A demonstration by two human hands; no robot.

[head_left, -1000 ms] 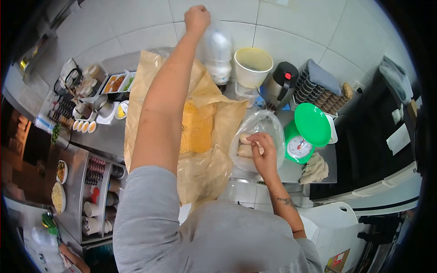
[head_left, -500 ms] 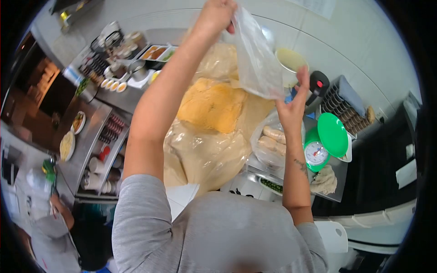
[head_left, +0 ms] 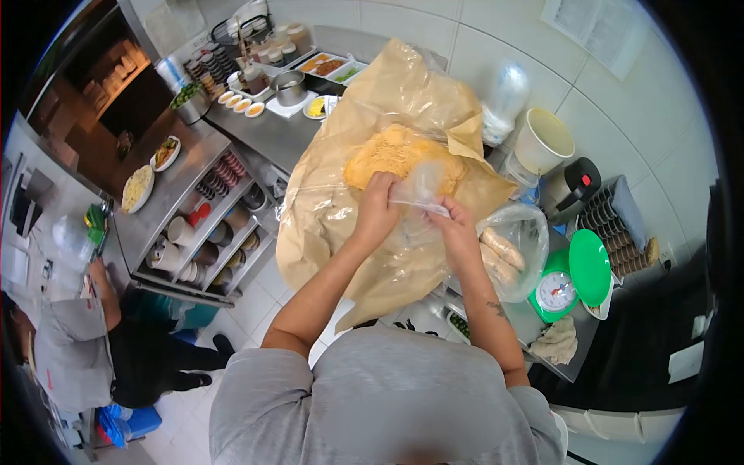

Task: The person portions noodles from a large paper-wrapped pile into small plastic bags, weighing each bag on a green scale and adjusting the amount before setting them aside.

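Note:
My left hand (head_left: pixel 378 208) and my right hand (head_left: pixel 456 229) each pinch the edge of a clear plastic bag (head_left: pixel 422 186), gathered between them. Directly beneath is a large brown paper sack (head_left: pixel 325 225) with a shiny clear liner. Inside it lies a crumbly orange-yellow mass (head_left: pixel 391 151), partly covered by the bag and my left hand. Right of my right hand sits another clear plastic bag (head_left: pixel 527 232) holding several pale, sausage-shaped pieces (head_left: pixel 500 252).
A green dial scale (head_left: pixel 555 293) and crumpled cloth (head_left: pixel 556 341) lie to the right. Behind stand a white bucket (head_left: pixel 545 139) and a dark kettle (head_left: pixel 572 190). Shelves with cups (head_left: pixel 181 231) are at left, where a co-worker (head_left: pixel 70 341) stands.
Both hands have come down over the sack and closer together; the plastic bag, stretched high before, is now bunched between them. The whole view has shifted, showing more floor.

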